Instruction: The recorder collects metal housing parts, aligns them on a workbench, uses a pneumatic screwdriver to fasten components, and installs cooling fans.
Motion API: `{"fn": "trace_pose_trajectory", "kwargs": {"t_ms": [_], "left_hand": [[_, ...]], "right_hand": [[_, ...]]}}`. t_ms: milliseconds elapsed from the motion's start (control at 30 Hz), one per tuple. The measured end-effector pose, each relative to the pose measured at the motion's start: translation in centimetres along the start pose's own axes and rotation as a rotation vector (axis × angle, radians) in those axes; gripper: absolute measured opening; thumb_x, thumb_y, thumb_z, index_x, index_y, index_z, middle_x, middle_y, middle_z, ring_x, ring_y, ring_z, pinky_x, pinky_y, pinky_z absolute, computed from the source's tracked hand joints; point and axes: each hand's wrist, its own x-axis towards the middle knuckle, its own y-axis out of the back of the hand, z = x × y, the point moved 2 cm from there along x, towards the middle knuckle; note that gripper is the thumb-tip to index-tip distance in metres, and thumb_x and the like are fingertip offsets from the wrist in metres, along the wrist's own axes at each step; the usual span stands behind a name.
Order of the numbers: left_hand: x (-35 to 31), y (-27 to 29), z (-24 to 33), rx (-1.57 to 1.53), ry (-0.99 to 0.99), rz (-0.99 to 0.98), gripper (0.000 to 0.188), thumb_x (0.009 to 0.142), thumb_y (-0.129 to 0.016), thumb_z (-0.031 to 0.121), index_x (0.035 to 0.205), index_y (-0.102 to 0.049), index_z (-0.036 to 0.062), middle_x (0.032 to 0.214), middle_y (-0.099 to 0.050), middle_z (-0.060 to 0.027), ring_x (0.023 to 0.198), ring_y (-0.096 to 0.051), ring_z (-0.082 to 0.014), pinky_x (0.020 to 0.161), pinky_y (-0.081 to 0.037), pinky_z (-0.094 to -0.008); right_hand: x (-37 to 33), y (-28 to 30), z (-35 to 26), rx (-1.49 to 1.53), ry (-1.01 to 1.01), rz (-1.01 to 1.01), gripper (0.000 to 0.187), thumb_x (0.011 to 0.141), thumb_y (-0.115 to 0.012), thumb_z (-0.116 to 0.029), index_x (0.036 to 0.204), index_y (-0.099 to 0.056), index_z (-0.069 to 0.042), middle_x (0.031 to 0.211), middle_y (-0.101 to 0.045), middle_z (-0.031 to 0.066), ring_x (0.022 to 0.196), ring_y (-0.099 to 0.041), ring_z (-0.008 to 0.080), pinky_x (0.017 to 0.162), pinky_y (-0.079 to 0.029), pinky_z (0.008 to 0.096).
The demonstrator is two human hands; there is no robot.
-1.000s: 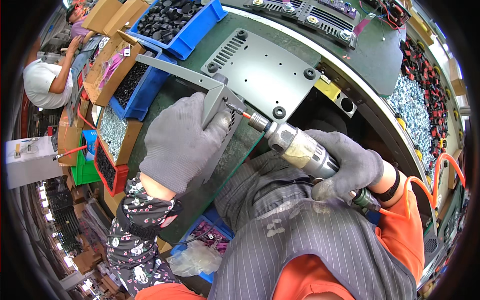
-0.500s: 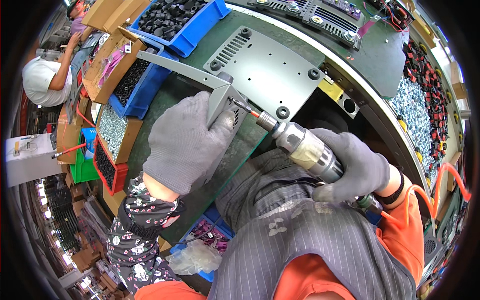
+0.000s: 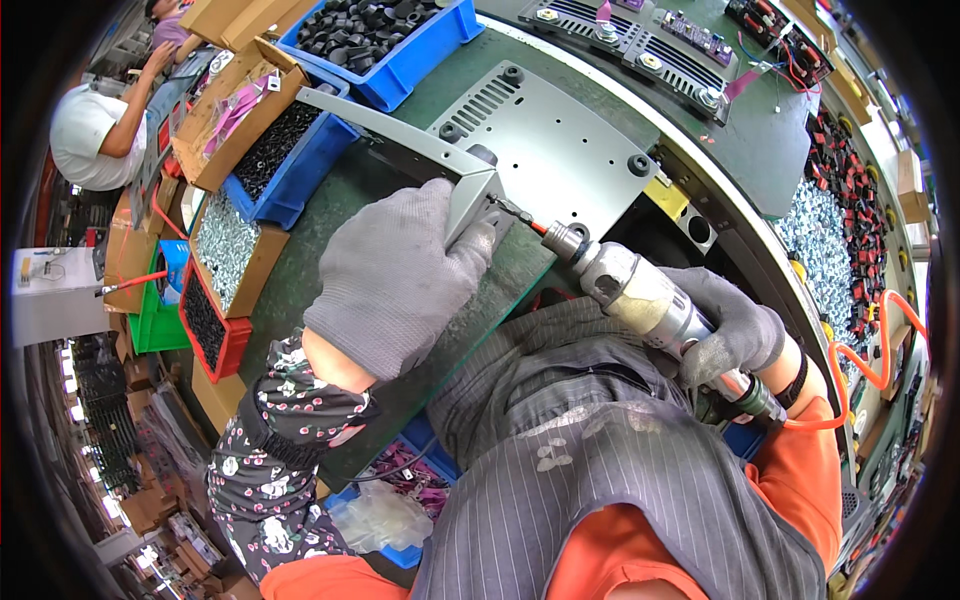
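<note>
Gripped in my gloved left hand (image 3: 395, 285) is a bent grey sheet-metal panel (image 3: 470, 205), tilted up off the bench, its corner facing the tool. My right hand (image 3: 735, 325), also gloved in grey, wraps round a metal air screwdriver (image 3: 640, 300) fed by an orange hose. The driver's bit points left at the panel's corner, close to my left thumb; whether it touches a screw is too small to tell. Just beyond lies a flat grey metal plate (image 3: 560, 140) with slots, small holes and round black feet, partly hidden by the panel.
Blue bins of black rubber parts (image 3: 385, 75) and black screws (image 3: 265, 175) stand at the left, beside cardboard boxes and a red bin (image 3: 215, 325). Shiny screws (image 3: 815, 245) lie at the right. Slotted metal parts (image 3: 650, 65) sit far back. Other people are at the upper left.
The whole view has shifted slightly, so the bench and parts sit a little further right. My right hand sits slightly further back along the screwdriver. Both hands keep their hold.
</note>
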Motion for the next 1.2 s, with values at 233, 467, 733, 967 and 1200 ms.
{"fn": "trace_pose_trajectory", "kwargs": {"t_ms": [233, 467, 733, 967, 1200], "left_hand": [[0.0, -0.1, -0.1, 0.041, -0.017, 0.007, 0.029, 0.084, -0.056, 0.032, 0.098, -0.057, 0.0061, 0.083, -0.06, -0.0183, 0.08, -0.058, -0.0366, 0.068, -0.045, -0.0452], [0.0, -0.2, -0.2, 0.065, -0.07, 0.009, 0.027, 0.083, -0.058, 0.029, 0.096, -0.057, 0.0052, 0.081, -0.06, -0.0186, 0.078, -0.059, -0.0368, 0.066, -0.045, -0.0453], [0.1, -0.3, -0.2, 0.05, -0.076, 0.023, 0.026, 0.082, -0.058, 0.028, 0.093, -0.057, 0.004, 0.08, -0.06, -0.0189, 0.078, -0.058, -0.0375, 0.066, -0.045, -0.0452], [0.2, -0.4, -0.2, 0.127, -0.094, 0.0, 0.037, 0.085, -0.053, 0.036, 0.091, -0.055, -0.0007, 0.081, -0.062, -0.0198, 0.078, -0.062, -0.0351, 0.069, -0.049, -0.0439], [0.3, -0.6, -0.6, 0.122, -0.128, 0.014, 0.035, 0.084, -0.054, 0.034, 0.091, -0.055, -0.0003, 0.082, -0.062, -0.0191, 0.078, -0.062, -0.035, 0.068, -0.05, -0.0434]], "right_hand": [[-0.2, -1.4, -1.0, -0.922, 0.288, 0.219, 0.063, 0.064, -0.077, -0.023, 0.115, -0.05, 0.002, 0.085, -0.058, 0.0049, 0.074, -0.054, 0.0112, 0.068, -0.046, 0.0263], [-0.4, -1.0, -1.1, -0.063, 0.028, 0.033, 0.07, 0.064, -0.078, -0.019, 0.122, -0.046, 0.004, 0.09, -0.057, 0.0009, 0.076, -0.052, 0.009, 0.068, -0.045, 0.0249], [-0.8, -1.6, -1.5, -0.045, -0.036, 0.017, 0.064, 0.068, -0.076, -0.02, 0.121, -0.049, 0.004, 0.098, -0.058, 0.0027, 0.087, -0.051, 0.0089, 0.077, -0.044, 0.0248], [-1.0, -2.1, -2.1, -0.05, -0.016, 0.039, 0.063, 0.069, -0.077, -0.021, 0.121, -0.049, 0.003, 0.101, -0.056, 0.0026, 0.091, -0.049, 0.0086, 0.08, -0.042, 0.025], [-0.3, -1.6, -1.7, -0.211, 0.096, 0.028, 0.061, 0.069, -0.078, -0.021, 0.119, -0.051, 0.001, 0.095, -0.056, 0.0009, 0.087, -0.049, 0.0093, 0.078, -0.042, 0.025]]}}
